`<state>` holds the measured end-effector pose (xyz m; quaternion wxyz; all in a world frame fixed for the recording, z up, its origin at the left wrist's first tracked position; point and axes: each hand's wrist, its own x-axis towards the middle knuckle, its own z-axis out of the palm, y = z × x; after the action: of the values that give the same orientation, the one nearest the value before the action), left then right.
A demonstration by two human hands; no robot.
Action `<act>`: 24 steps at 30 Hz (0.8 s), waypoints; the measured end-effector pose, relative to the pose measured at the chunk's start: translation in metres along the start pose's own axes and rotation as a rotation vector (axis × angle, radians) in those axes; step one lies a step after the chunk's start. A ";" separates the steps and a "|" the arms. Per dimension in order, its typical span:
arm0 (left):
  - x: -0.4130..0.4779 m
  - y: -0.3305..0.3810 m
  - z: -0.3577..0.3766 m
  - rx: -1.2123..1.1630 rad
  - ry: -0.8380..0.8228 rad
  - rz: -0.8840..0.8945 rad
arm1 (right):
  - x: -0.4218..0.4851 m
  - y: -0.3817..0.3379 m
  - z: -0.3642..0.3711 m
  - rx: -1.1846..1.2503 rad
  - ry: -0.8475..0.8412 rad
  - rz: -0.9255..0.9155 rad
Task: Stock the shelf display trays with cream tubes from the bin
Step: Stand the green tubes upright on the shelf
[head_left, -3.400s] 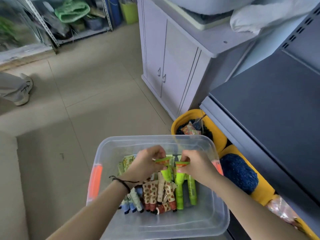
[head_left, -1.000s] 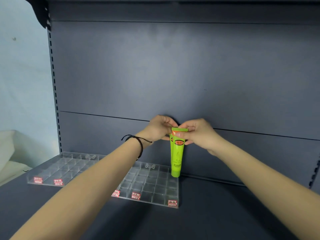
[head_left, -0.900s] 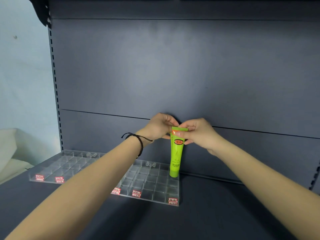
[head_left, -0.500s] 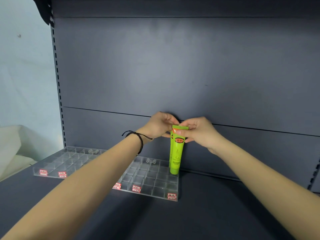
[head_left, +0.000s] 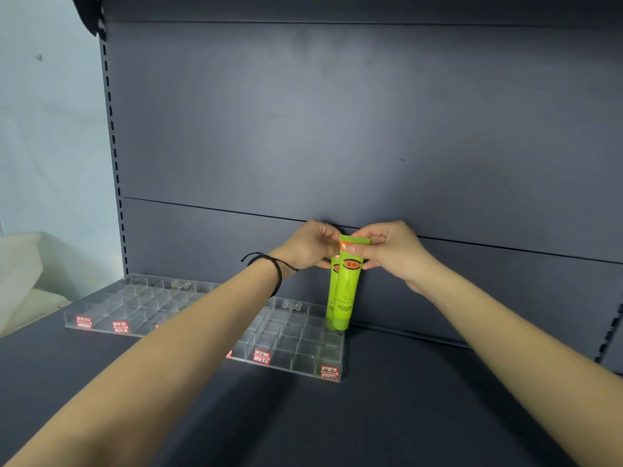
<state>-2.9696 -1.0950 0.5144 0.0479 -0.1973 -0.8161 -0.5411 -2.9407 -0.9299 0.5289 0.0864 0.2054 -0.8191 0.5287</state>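
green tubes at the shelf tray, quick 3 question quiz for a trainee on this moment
1. True or false: the right clear tray already holds a full row of tubes.
2. The green tubes are held: A lying flat; B upright, cap end down; C upright, cap end up.
3. Fill in: the tubes' top ends are pinched by ____ hands.

Key
1. False: only the held pair is at its back right corner.
2. B.
3. Both: left hand and right hand.
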 end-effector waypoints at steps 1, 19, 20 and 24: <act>0.000 0.001 -0.001 -0.001 -0.013 -0.012 | 0.000 0.000 0.001 0.011 -0.003 -0.003; -0.008 0.010 -0.020 0.058 0.039 -0.072 | 0.004 0.013 0.015 -0.177 -0.019 -0.056; -0.011 0.010 -0.023 0.069 0.063 -0.061 | 0.005 0.013 0.013 -0.231 -0.010 -0.068; -0.036 0.012 -0.041 0.180 0.156 0.020 | -0.002 0.005 0.001 -0.609 0.113 -0.153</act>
<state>-2.9380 -1.1373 0.5307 0.1341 -0.1574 -0.8531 -0.4789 -2.9404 -0.9288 0.5236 0.2289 0.2013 -0.9158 0.2616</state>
